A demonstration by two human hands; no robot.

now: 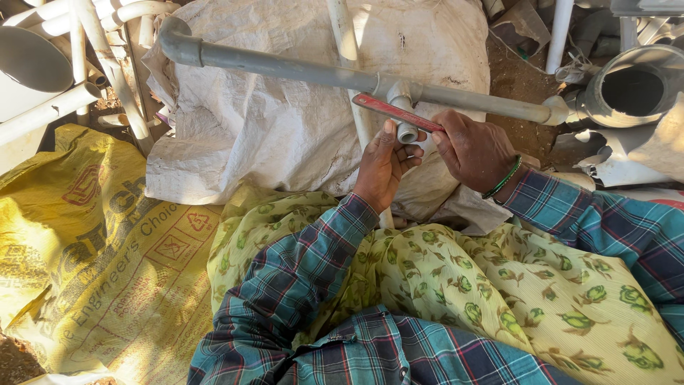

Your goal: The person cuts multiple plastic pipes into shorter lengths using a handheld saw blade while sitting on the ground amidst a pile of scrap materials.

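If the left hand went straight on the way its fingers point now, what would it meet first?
Probably the grey tee fitting on the long grey pipe. The left hand already touches its lower end, with the red blade just above. Depth is unclear.

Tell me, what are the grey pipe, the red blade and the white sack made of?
The grey pipe looks like dull plastic: matte, with a moulded tee joint. The red blade seems painted metal: thin, flat and stiff. The white sack looks like woven plastic, crinkled and frayed.
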